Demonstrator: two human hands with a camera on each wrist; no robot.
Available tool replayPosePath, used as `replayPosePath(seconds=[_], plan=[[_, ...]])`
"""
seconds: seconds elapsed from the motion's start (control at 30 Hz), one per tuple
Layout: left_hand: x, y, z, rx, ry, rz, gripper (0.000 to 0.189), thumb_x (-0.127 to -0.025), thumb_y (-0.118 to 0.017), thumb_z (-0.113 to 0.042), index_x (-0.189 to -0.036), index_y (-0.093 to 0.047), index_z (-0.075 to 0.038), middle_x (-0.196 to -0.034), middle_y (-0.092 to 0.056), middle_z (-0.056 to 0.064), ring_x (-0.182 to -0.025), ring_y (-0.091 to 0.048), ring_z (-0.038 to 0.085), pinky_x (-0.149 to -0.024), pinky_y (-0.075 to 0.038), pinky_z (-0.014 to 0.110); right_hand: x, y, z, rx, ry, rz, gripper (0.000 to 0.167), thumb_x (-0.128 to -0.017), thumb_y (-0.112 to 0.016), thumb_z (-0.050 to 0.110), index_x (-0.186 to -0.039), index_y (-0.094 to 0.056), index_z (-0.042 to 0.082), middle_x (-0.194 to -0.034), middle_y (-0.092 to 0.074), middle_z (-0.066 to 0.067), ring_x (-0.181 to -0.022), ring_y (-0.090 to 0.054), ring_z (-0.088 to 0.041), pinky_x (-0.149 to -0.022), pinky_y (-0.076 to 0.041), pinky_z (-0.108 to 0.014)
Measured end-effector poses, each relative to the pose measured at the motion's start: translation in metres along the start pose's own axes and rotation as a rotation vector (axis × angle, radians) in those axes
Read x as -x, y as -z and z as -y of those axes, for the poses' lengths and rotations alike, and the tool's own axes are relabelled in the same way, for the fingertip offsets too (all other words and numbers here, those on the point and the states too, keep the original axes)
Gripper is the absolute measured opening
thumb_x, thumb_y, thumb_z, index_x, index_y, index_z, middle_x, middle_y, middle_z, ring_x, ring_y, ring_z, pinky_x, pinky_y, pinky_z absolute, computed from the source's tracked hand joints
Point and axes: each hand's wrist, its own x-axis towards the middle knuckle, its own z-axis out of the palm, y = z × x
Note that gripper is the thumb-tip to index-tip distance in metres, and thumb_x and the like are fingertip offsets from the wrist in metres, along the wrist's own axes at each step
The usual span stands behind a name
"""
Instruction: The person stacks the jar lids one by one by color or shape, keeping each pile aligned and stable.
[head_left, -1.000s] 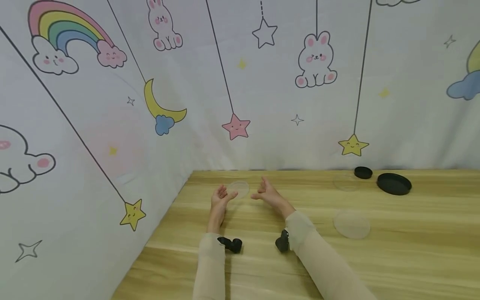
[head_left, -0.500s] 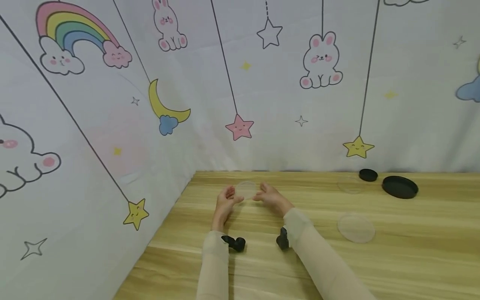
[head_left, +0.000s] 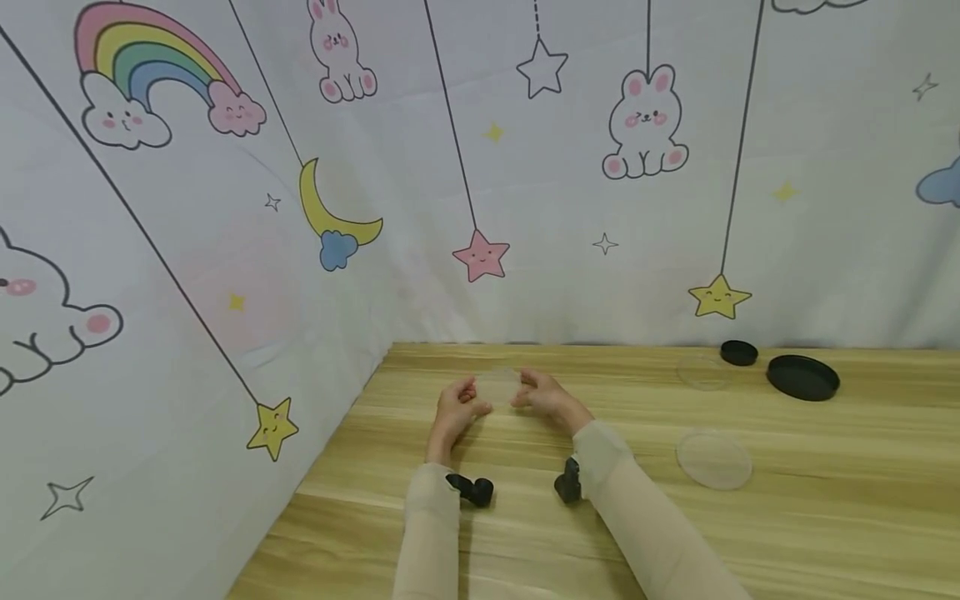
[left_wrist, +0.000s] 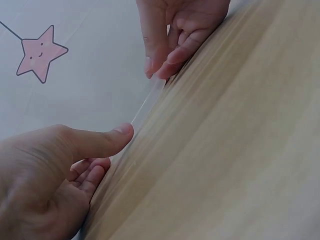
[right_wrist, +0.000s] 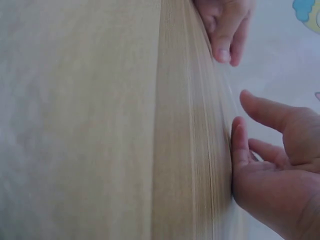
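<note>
A clear round disc (head_left: 498,386) lies between both hands near the back left of the wooden table. My left hand (head_left: 456,412) grips its left edge, the thumb over the rim and curled fingers beside it. On the opposite edge my right hand (head_left: 547,397) holds it between thumb and fingers. From the left wrist view the disc (left_wrist: 148,104) is a thin clear strip close over the tabletop, its far end at the right fingertips. In the right wrist view the disc is faint, and the right hand (right_wrist: 280,155) has its thumb and forefinger at its edge.
On the right lie a larger clear disc (head_left: 713,460) and a faint clear disc (head_left: 702,372). Behind them stand a small black round dish (head_left: 739,352) and a larger black dish (head_left: 802,377). A printed cloth (head_left: 555,308) hangs along the table's back and left edges.
The right hand has come in from the right to the disc's edge, and the left hand's fingers have closed on the other side. The view has shifted slightly.
</note>
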Motion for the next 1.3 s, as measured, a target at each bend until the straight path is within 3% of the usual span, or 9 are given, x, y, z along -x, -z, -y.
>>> replayPosePath(seconds=[0.17, 0.27, 0.43, 0.67, 0.83, 1.13, 1.3], plan=[[0.002, -0.003, 0.002, -0.093, -0.051, 0.034, 0.063, -0.076, -0.078, 0.004, -0.133, -0.052, 0.012, -0.104, -0.055, 0.016, -0.095, -0.052, 0.022, -0.087, -0.045, 0.029, 0.003, 0.0, -0.004, 0.03, 0.013, -0.011, 0.074, -0.089, -0.062, -0.003, -0.152, -0.023, -0.005, -0.157, -0.024, -0.027, -0.139, -0.038, -0.039, -0.113, -0.037, -0.046], [0.006, -0.003, 0.003, -0.106, -0.074, 0.06, 0.06, -0.077, -0.078, 0.001, -0.13, -0.055, 0.012, -0.104, -0.056, 0.018, -0.094, -0.053, 0.024, -0.087, -0.046, 0.032, 0.005, 0.0, -0.007, 0.038, 0.026, -0.021, 0.072, -0.089, -0.062, -0.004, -0.151, -0.025, -0.006, -0.156, -0.028, -0.027, -0.137, -0.041, -0.04, -0.111, -0.039, -0.046], [0.013, -0.002, 0.0, -0.07, -0.061, 0.104, 0.057, -0.081, -0.077, -0.004, -0.131, -0.054, 0.01, -0.118, -0.057, 0.026, -0.104, -0.056, 0.033, -0.095, -0.047, 0.043, 0.011, 0.0, -0.011, 0.021, 0.033, -0.035, 0.07, -0.09, -0.063, -0.003, -0.15, -0.028, -0.006, -0.155, -0.031, -0.027, -0.138, -0.039, -0.041, -0.111, -0.039, -0.047], [0.01, -0.007, 0.002, 0.012, -0.009, 0.142, 0.059, -0.083, -0.075, -0.005, -0.135, -0.05, 0.006, -0.133, -0.054, 0.026, -0.123, -0.052, 0.038, -0.108, -0.041, 0.049, 0.018, 0.008, -0.014, 0.001, 0.031, -0.036, 0.069, -0.091, -0.063, 0.001, -0.15, -0.029, -0.005, -0.155, -0.032, -0.026, -0.139, -0.039, -0.042, -0.109, -0.041, -0.047], [0.008, -0.012, -0.007, 0.039, -0.027, 0.145, 0.059, -0.083, -0.075, -0.008, -0.136, -0.052, 0.003, -0.137, -0.053, 0.024, -0.126, -0.05, 0.037, -0.11, -0.039, 0.049, 0.022, 0.018, -0.007, -0.004, 0.029, -0.036, 0.07, -0.092, -0.062, 0.003, -0.151, -0.026, -0.005, -0.156, -0.029, -0.026, -0.139, -0.038, -0.041, -0.108, -0.042, -0.046], [0.007, -0.012, -0.03, 0.047, 0.005, 0.167, 0.059, -0.084, -0.074, -0.01, -0.139, -0.052, -0.005, -0.131, -0.058, 0.021, -0.115, -0.057, 0.032, -0.092, -0.052, 0.041, 0.034, 0.028, 0.009, -0.016, 0.013, -0.062, 0.066, -0.093, -0.062, 0.006, -0.151, -0.031, -0.001, -0.153, -0.036, -0.024, -0.135, -0.044, -0.039, -0.104, -0.045, -0.043], [0.013, -0.02, -0.048, 0.148, -0.028, 0.183, 0.06, -0.086, -0.071, -0.006, -0.141, -0.048, -0.006, -0.127, -0.057, 0.022, -0.103, -0.06, 0.019, -0.091, -0.054, 0.038, 0.046, 0.043, 0.018, 0.01, 0.063, -0.066, 0.066, -0.094, -0.062, 0.007, -0.151, -0.031, 0.001, -0.152, -0.036, -0.024, -0.133, -0.044, -0.04, -0.109, -0.041, -0.05]])
